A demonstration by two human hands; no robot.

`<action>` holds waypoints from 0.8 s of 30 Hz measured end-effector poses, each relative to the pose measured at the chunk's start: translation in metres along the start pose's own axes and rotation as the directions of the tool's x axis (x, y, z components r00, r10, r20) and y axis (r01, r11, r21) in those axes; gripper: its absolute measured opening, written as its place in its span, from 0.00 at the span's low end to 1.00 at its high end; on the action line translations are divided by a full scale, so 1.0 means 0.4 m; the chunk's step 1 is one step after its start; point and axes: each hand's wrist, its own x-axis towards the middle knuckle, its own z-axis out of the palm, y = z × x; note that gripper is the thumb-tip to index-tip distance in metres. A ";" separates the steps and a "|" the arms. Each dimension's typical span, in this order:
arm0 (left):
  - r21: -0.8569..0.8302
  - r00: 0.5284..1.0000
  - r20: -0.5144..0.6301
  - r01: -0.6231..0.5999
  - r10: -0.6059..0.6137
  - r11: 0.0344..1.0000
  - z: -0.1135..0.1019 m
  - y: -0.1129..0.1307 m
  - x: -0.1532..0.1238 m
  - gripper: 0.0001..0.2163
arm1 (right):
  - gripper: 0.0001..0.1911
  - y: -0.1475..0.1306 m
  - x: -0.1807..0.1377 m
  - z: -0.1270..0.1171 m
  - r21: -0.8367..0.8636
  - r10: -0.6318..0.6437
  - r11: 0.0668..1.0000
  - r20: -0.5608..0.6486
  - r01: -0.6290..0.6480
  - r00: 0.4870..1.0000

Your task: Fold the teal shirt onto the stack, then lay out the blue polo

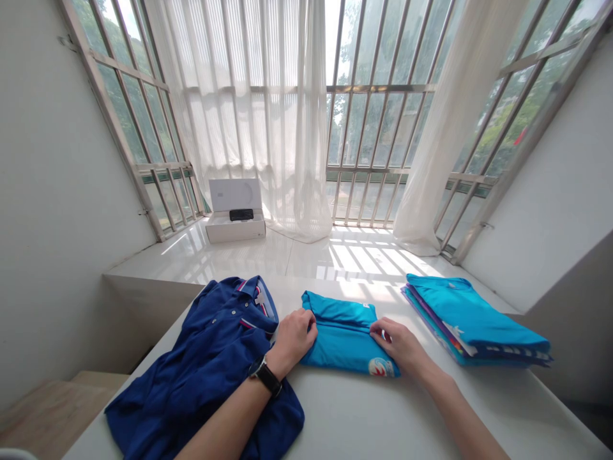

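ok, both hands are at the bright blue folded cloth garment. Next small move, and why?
I'd probably draw the crosswise fold of the bright blue folded cloth garment gently taut: the left hand and right hand are at its opposite ends, and the layer above it looks wrinkled.

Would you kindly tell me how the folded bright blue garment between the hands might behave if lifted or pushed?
The folded garment would probably droop and unfold if lifted, since its layers look soft and no fastening shows. Pushed, it would likely slide or bunch rather than roll, lying flat on the smooth table.
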 end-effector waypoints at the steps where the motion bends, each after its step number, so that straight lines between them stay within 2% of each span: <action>1: 0.012 1.000 -0.008 -0.008 0.008 1.000 -0.001 0.001 0.000 0.07 | 0.15 0.000 0.000 0.000 0.004 0.004 1.000 0.004 -0.004 1.000; 7: 0.053 0.999 0.024 -0.048 0.047 0.997 -0.007 0.005 -0.001 0.08 | 0.16 -0.003 -0.001 -0.002 0.012 0.019 1.000 0.028 -0.019 0.999; 17: -0.039 0.985 0.155 -0.072 0.078 0.997 -0.021 -0.001 -0.005 0.05 | 0.15 -0.031 -0.012 -0.044 0.054 0.016 0.998 0.150 -0.024 0.989; 20: -0.052 0.987 0.125 -0.097 0.103 0.994 -0.021 0.003 -0.005 0.04 | 0.14 -0.034 -0.013 -0.045 0.006 0.002 1.000 0.137 -0.003 0.991; 24: -0.021 0.992 -0.021 -0.122 0.121 0.992 -0.012 0.004 -0.004 0.06 | 0.11 -0.026 -0.010 -0.032 -0.075 -0.014 0.997 0.015 0.015 1.000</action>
